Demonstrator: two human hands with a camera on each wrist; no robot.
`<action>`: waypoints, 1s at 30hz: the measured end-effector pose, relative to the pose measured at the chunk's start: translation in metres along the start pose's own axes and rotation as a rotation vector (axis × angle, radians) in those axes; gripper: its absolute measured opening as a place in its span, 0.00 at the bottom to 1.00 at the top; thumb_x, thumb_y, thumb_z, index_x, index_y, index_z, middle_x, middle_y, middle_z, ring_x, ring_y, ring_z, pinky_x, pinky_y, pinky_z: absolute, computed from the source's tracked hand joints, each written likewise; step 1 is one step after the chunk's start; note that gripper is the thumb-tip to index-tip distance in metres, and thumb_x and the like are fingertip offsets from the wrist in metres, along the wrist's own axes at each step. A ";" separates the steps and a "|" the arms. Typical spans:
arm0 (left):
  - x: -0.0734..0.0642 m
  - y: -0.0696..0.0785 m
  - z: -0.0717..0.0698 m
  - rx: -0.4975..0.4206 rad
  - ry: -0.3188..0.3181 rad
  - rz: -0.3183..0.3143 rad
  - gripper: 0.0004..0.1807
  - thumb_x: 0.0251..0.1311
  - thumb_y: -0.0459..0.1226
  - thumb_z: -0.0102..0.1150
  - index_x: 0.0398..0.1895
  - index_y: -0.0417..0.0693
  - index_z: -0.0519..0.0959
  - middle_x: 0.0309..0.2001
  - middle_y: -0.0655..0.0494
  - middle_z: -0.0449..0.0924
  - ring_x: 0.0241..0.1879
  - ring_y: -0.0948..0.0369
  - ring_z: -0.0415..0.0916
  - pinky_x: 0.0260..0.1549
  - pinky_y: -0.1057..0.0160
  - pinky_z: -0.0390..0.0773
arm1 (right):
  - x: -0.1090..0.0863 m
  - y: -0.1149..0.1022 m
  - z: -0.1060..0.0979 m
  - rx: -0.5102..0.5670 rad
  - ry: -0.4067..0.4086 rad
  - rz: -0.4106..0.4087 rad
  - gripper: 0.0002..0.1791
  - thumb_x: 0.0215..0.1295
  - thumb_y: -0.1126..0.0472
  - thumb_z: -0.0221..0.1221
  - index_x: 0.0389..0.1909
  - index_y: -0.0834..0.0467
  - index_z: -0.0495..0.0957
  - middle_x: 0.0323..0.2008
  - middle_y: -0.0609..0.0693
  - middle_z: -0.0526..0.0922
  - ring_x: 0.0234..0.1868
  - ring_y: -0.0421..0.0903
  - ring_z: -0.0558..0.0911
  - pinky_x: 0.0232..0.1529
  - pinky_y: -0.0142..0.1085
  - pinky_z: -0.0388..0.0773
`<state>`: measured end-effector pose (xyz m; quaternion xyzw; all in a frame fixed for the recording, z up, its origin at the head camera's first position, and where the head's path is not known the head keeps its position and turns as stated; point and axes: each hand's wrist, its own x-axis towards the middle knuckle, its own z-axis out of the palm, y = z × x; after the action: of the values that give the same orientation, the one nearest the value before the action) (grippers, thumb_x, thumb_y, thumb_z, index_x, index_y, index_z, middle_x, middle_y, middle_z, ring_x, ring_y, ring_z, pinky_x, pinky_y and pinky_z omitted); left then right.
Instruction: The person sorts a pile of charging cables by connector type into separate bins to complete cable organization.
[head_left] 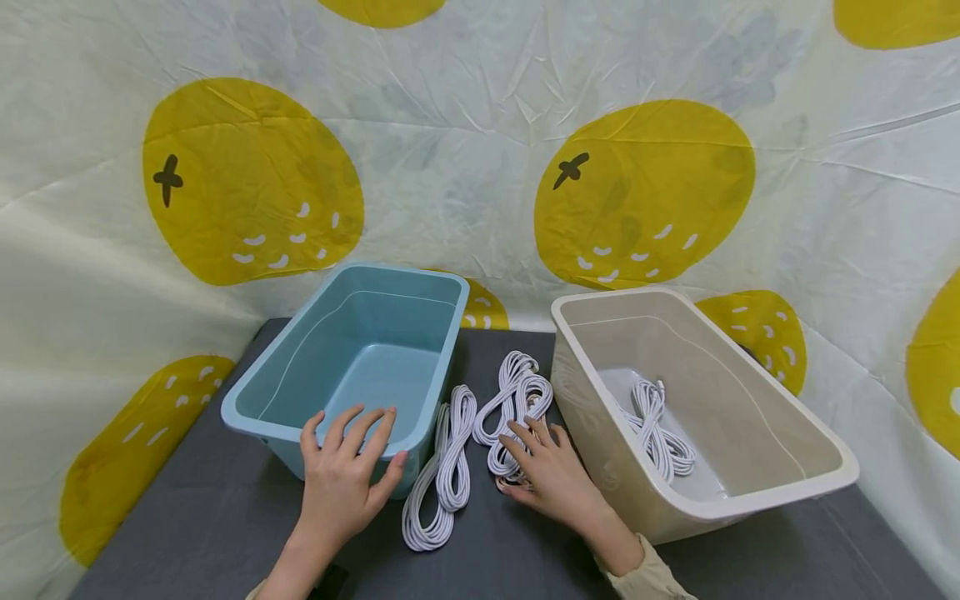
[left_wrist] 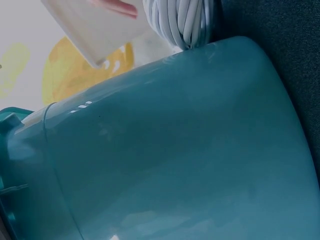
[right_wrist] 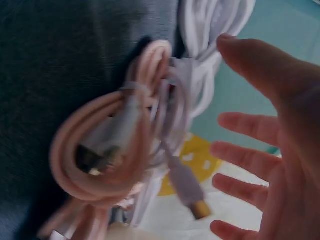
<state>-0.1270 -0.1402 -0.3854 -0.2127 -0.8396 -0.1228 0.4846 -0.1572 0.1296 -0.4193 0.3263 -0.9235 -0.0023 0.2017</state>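
My left hand (head_left: 341, 479) is at the near rim of a blue plastic bin (head_left: 390, 304), its fingers spread and reaching over the edge. Between the two bins, my right hand (head_left: 555, 479) hovers with spread fingers over bundled cables. White coiled cables (head_left: 517, 392) lie at the back of this group, and another white cable bundle (head_left: 455, 450) stretches beside the blue bin. In the right wrist view, a coiled pink cable (right_wrist: 65, 160) shows near the open palm, with a white cable's plug (right_wrist: 186, 185) next to it. Nothing is gripped by either hand.
A beige bin (head_left: 615, 442) stands on the right, with a bundled white cable (head_left: 652, 425) on its floor. Both bins rest on a dark grey table (head_left: 187, 517). Behind hangs a pale curtain (head_left: 450, 183) with yellow fruit shapes.
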 end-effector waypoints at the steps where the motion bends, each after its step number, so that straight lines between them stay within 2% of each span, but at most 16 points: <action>1: 0.000 0.000 0.000 0.002 -0.002 0.001 0.28 0.63 0.54 0.34 0.44 0.46 0.79 0.38 0.48 0.80 0.44 0.48 0.72 0.46 0.38 0.57 | 0.001 0.000 0.003 0.002 -0.006 -0.001 0.33 0.44 0.40 0.62 0.50 0.54 0.73 0.53 0.53 0.74 0.56 0.55 0.70 0.50 0.52 0.65; 7: 0.000 0.000 0.000 -0.007 0.020 -0.001 0.28 0.63 0.54 0.35 0.44 0.46 0.79 0.38 0.48 0.80 0.44 0.48 0.72 0.46 0.38 0.57 | 0.002 0.003 0.017 0.053 -0.045 0.005 0.36 0.45 0.39 0.61 0.53 0.55 0.72 0.54 0.54 0.74 0.57 0.57 0.70 0.54 0.55 0.62; 14: 0.000 0.001 0.001 -0.006 0.019 0.003 0.28 0.63 0.54 0.35 0.44 0.46 0.79 0.38 0.48 0.80 0.44 0.48 0.72 0.46 0.37 0.57 | 0.002 0.008 0.026 0.086 -0.143 0.047 0.33 0.51 0.40 0.56 0.55 0.55 0.71 0.55 0.54 0.74 0.60 0.57 0.68 0.56 0.56 0.61; 22: -0.001 0.000 0.001 -0.003 0.023 0.002 0.28 0.63 0.54 0.35 0.44 0.45 0.80 0.38 0.48 0.80 0.43 0.48 0.72 0.45 0.38 0.57 | 0.008 0.014 0.027 0.235 -0.247 0.057 0.31 0.54 0.44 0.56 0.57 0.56 0.68 0.58 0.55 0.70 0.62 0.59 0.64 0.56 0.58 0.58; 30: 0.000 0.000 0.001 -0.001 0.024 0.001 0.28 0.63 0.54 0.35 0.44 0.45 0.79 0.37 0.48 0.80 0.43 0.48 0.72 0.46 0.38 0.56 | 0.016 0.019 0.027 0.249 -0.216 0.017 0.29 0.50 0.44 0.60 0.52 0.54 0.71 0.50 0.52 0.74 0.56 0.59 0.67 0.53 0.56 0.61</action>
<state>-0.1276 -0.1394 -0.3862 -0.2122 -0.8336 -0.1256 0.4943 -0.1899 0.1318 -0.4356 0.3386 -0.9358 0.0786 0.0592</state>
